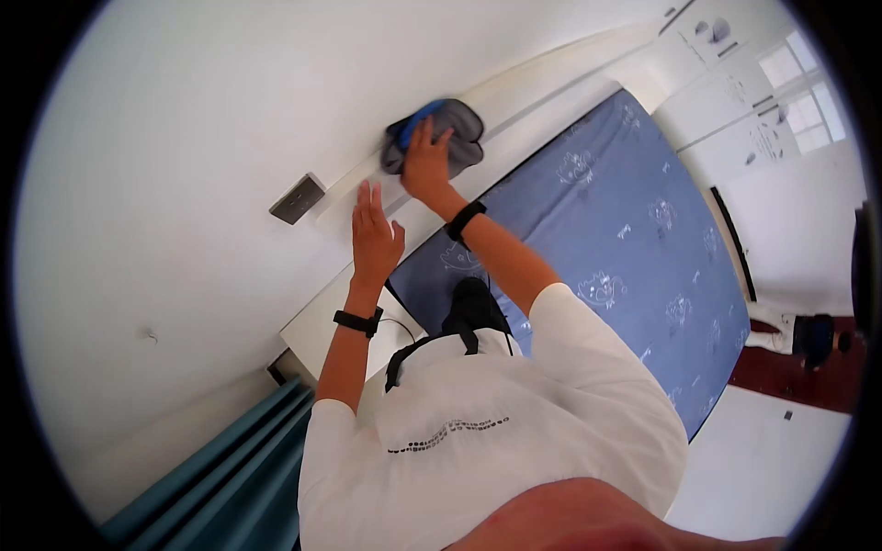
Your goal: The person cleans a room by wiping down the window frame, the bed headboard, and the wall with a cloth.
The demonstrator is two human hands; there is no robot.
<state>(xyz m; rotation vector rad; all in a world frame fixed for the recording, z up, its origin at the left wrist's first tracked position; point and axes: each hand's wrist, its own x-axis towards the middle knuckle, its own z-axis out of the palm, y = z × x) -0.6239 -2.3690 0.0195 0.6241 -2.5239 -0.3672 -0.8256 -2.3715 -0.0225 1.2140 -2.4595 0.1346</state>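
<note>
A folded grey cloth item with a blue part (462, 124) lies on the pale ledge of the headboard (524, 127), against the wall. My right hand (428, 165) rests on it from above, its fingers spread over the blue part. To the left, my left hand (375, 241) is held up near the ledge with its fingers stretched out and nothing in it. Both wrists wear black bands. The dark wall socket plate (298, 199) is just left of my left hand.
The bed with a blue patterned cover (616, 220) stretches to the right. A white bedside table (322, 321) with a cable is below my left hand. Teal curtains (234, 468) hang at the lower left. White cabinets (735, 87) stand at the upper right. A person (808, 338) shows at the far right.
</note>
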